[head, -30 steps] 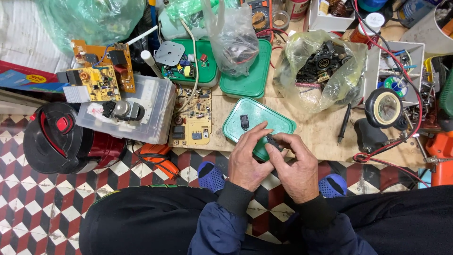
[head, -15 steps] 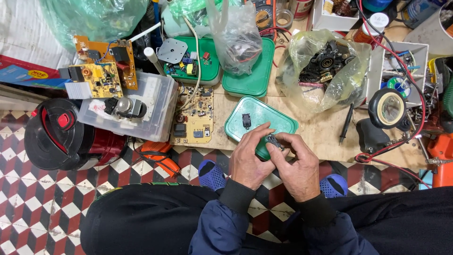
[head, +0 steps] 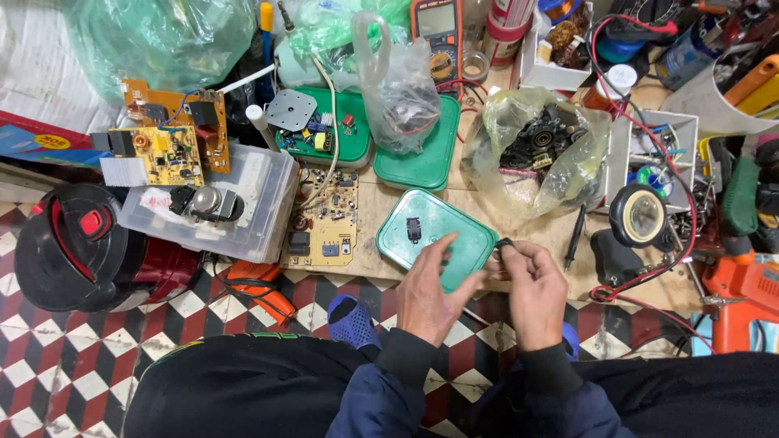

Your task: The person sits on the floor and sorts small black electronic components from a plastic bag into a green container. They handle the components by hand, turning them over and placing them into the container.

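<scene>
While I'm watching the head view, the right hand is pinching a small black part btwn thumb and fingertips, just off the right edge of the green lid. Left hand is hovering over the lid's near edge w/ fingers loosely curled and part open, gripping nothing I can see. Another small black component is sitting on the lid. A beige circuit board is lying left of the lid, touching a clear plastic box. A clear bag of black parts is sitting behind, on the bench.
</scene>
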